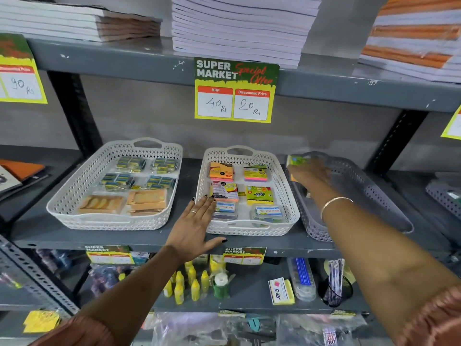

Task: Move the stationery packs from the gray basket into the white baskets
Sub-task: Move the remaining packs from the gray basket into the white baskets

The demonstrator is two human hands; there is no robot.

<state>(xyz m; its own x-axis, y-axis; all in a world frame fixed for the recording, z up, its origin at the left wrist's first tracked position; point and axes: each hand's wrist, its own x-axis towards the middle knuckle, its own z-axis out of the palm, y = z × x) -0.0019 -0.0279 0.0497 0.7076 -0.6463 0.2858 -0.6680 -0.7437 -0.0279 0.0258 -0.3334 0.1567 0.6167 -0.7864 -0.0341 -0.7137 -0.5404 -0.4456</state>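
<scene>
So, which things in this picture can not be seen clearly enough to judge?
- Gray basket, head view: the right hand and forearm cover its inside, so any packs left in it are hidden.
- Right hand's grip: blurred by motion; a green pack shows by the fingers, but whether it is held is unclear.
- Small print on the packs in the middle white basket: too small to read.
- Far-left price sign: cut by the frame edge.

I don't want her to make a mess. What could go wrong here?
The gray basket looks tipped and pokes over the shelf edge, so it might slide off. The right hand is blurry, reaching by a green pack; a rushed grab could drop it. The middle white basket already looks full, so another pack may not lie flat.
</scene>
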